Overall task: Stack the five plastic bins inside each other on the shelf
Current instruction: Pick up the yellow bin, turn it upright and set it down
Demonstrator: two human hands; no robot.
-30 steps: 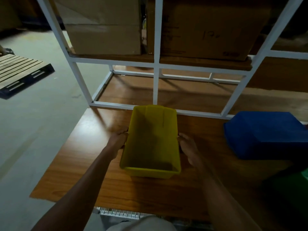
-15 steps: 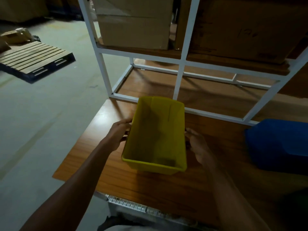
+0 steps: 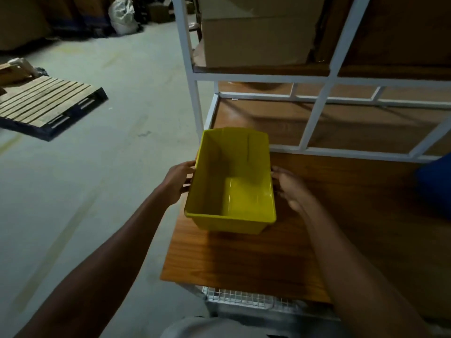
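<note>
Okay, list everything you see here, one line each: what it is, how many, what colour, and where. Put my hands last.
yellow bin: one, yellow, open side up, at the left end of the wooden shelf board, held between both hands.
blue bin: one, blue, at the right edge, mostly cut off.
shelf board: one, brown wood, in front of the person.
rack frame: one, white metal, behind the yellow bin.
cardboard boxes: at least two, brown, on the upper rack level.
pallet: one, wood on a dark base, on the floor at left.
sack: one, whitish, far back on the floor.
left hand: at the yellow bin's left wall.
right hand: at its right wall, blurred.
</note>
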